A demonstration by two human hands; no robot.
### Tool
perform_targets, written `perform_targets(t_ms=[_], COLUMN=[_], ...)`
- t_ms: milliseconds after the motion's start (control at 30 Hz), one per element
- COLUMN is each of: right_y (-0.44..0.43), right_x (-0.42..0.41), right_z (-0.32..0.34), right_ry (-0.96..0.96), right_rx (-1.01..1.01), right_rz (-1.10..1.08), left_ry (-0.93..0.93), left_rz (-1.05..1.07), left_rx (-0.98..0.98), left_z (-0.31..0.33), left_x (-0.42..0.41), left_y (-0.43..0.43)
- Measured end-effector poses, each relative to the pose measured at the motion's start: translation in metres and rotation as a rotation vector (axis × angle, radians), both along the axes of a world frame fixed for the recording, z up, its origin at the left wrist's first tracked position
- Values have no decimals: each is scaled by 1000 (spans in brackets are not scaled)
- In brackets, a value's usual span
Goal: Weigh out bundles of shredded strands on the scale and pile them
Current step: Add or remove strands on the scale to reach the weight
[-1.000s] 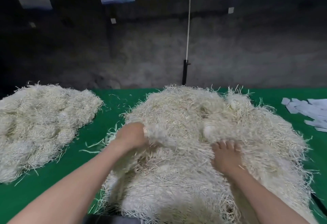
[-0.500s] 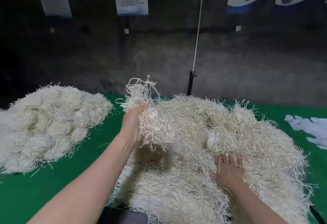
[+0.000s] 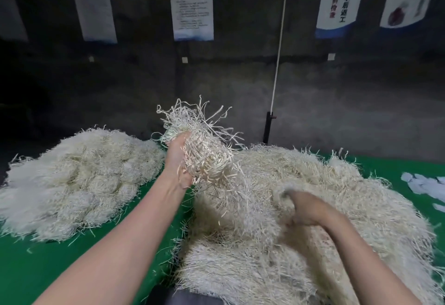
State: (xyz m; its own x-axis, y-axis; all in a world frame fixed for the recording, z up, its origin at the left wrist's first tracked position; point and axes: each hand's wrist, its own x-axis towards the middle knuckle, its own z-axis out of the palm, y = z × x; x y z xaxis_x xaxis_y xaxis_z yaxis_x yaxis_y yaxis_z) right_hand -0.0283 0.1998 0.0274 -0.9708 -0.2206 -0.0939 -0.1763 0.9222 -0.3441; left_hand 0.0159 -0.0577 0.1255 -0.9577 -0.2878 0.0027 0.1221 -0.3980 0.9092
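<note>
Nearest you, your right hand, blurred, digs into the big heap of pale strands on the green table, fingers curled and clutching strands from its top. Further out, your left hand grips a bundle held up above the heap's far left edge, fingers wrapped round its side, loose ends sticking up and hanging down. A second pile lies apart at left, paper slips at far right, and beyond hang posters and a white cord on the dark wall.
</note>
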Motion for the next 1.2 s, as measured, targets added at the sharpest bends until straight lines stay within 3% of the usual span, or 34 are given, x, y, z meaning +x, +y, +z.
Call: perform_targets(t_ms=[100, 133, 233, 300, 367, 433, 500, 533, 633, 700, 833, 900, 1000, 1067, 1200], right_y=[-50, -69, -114, -116, -108, -101, -102, -102, -91, -77, -49, -26, 15, 32, 13], right_x=[23, 29, 41, 36, 26, 17, 17, 17, 19, 21, 16, 14, 12, 10, 2], right_z=[32, 24, -19, -33, -24, -9, 0, -2, -21, -40, -94, -117, -131, -131, -80], right_ry=[37, -3, -121, -132, -70, 50, 166, 204, 264, 294, 226, 157, 101, 42, -72], right_rx=[-521, -564, -428, -560, -830, -966, -912, -868, -813, -754, -208, -80, 245, 287, -139], right_rz=[199, 249, 272, 92, -87, -163, -107, -71, -64, -107, -72, -122, -209, -201, -143], left_ry=[24, 45, 103, 169, 172, -66, -188, -172, -164, -134, -36, -25, 13, 20, -70], left_rz=[-30, -69, -118, -195, -445, -713, -734, -678, -537, -494, -397, -317, -252, -251, -205], left_rx=[-33, -24, -71, -375, -873, -1311, -1560, -1511, -959, -719, -206, 16, 72, 64, -90], left_z=[-1, 0, 0, -6, -21, -48, -70, -79, -84, -77, -68, -64, -61, -61, -69], left_x=[7, 11, 11, 5, 5, 3, 1, -4, -16, -18, -23, -26, -32, -31, -24], left_y=[5, 9, 8, -1, -5, 5, 17, 20, 16, 12, 15, 14, 2, -7, -19])
